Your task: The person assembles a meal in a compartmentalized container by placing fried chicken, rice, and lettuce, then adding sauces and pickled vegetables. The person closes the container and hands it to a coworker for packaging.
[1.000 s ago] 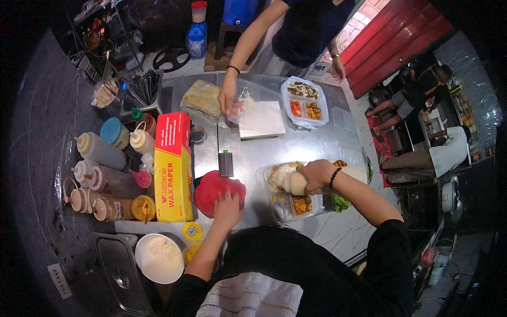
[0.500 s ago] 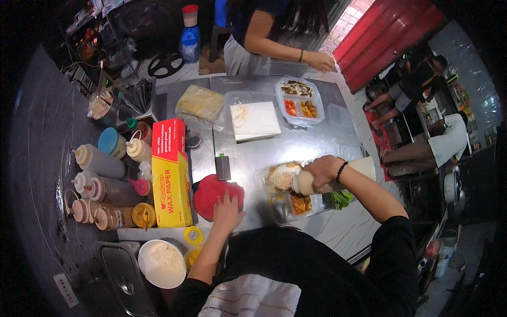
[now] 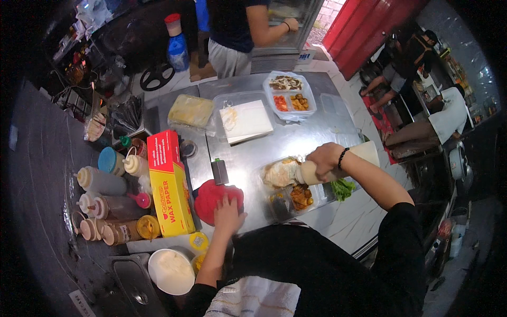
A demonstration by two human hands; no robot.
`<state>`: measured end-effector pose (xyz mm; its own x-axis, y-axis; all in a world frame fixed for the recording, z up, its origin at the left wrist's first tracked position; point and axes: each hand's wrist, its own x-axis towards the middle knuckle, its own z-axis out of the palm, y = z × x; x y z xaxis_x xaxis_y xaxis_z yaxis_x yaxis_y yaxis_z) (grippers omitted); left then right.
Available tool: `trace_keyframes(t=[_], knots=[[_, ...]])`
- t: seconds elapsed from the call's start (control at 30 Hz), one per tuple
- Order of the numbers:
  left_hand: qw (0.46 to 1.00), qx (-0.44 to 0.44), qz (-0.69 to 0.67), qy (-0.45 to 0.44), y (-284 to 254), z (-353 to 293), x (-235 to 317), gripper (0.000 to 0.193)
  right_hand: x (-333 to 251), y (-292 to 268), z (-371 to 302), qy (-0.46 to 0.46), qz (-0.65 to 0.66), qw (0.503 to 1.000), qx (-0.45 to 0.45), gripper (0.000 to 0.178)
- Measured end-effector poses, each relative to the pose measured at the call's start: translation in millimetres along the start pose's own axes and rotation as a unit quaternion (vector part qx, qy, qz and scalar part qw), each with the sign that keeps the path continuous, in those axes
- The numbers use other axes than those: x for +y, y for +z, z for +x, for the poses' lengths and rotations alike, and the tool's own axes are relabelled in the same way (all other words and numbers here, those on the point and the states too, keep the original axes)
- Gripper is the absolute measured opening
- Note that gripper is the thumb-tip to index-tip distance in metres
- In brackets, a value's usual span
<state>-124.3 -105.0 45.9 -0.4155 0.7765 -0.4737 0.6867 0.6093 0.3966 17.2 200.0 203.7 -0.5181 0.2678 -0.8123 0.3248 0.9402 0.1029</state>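
Note:
My right hand (image 3: 325,159) is wrapped round a squeeze bottle (image 3: 364,157) of pale cream sauce. The bottle lies almost level, its nozzle end over a clear compartment tray (image 3: 282,216). In that tray sit a white, egg-like topping (image 3: 278,173) and, in a smaller compartment, browned potato-like chunks (image 3: 301,197). Green lettuce (image 3: 343,188) shows beneath the bottle at the tray's right. With fingers spread, my left hand (image 3: 228,214) rests on a crumpled red cloth (image 3: 207,201) on the steel table. Whether sauce is flowing, I cannot tell.
Left of the cloth stand a yellow and red carton (image 3: 171,185) and several squeeze bottles (image 3: 103,182). A white bowl (image 3: 171,288) is at lower left. Farther back lie a filled tray (image 3: 310,117), white sheets (image 3: 248,121) and a small dark box (image 3: 219,171). A person (image 3: 235,31) stands beyond.
My view has shifted slightly. The person across the table has moved left and turned, one arm now bent and raised. My hands keep their places on the cloth and the bottle.

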Motion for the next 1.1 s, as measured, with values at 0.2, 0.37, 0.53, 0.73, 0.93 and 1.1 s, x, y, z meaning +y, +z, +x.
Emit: trace_keyframes(t=[0.2, 0.37, 0.53, 0.73, 0.93, 1.1], knots=[[1.0, 0.006, 0.005, 0.012, 4.6, 3.9, -5.3, 0.071, 18.5, -0.8, -8.8, 0.03, 0.033, 0.996, 0.08, 0.05], [1.0, 0.024, 0.016, 0.012, 10.3, 2.7, -4.2, 0.069, 39.5, 30.0, 8.3, 0.008, 0.002, 1.0, -0.002, 0.066], [0.999, 0.033, 0.028, 0.004, 9.7, 2.9, 1.1, 0.07, 59.1, 34.0, 10.2, 0.043, 0.031, 0.996, 0.066, 0.072], [0.997, 0.062, 0.041, 0.001, 11.1, 2.0, 2.4, 0.072, 68.2, 41.7, 3.1, -0.028, 0.102, 0.994, 0.021, 0.075], [0.997, 0.074, 0.03, -0.019, 18.8, 5.1, 2.1, 0.07, 127.1, 42.2, -9.5, -0.066, 0.268, 0.961, 0.019, 0.074], [0.995, 0.089, 0.019, -0.039, 21.0, 7.2, 8.9, 0.069, 166.1, 52.1, -21.9, -0.035, 0.329, 0.944, -0.003, 0.073]])
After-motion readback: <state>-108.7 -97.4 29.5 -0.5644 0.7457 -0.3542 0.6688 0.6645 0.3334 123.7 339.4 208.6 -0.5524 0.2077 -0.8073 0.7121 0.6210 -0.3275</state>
